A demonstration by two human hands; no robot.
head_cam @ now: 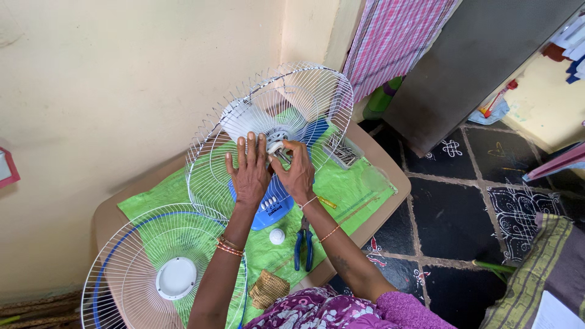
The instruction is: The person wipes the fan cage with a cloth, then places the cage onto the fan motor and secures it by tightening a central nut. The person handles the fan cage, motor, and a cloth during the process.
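White rear grille [292,97] — left hand [248,173], right hand [297,173] gripping

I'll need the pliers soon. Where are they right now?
In the head view, the blue-handled pliers lie on the green sheet near the table's front edge, just right of the small white cap, under the right forearm.

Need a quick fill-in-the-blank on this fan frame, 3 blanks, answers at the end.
1. Both hands work at the hub of the white wire ____ standing on the fan.
2. The pliers on the green sheet have ____ handles.
3. The left hand lies flat on the wires, and its wrist wears ____.

Answers: guard; blue; bangles
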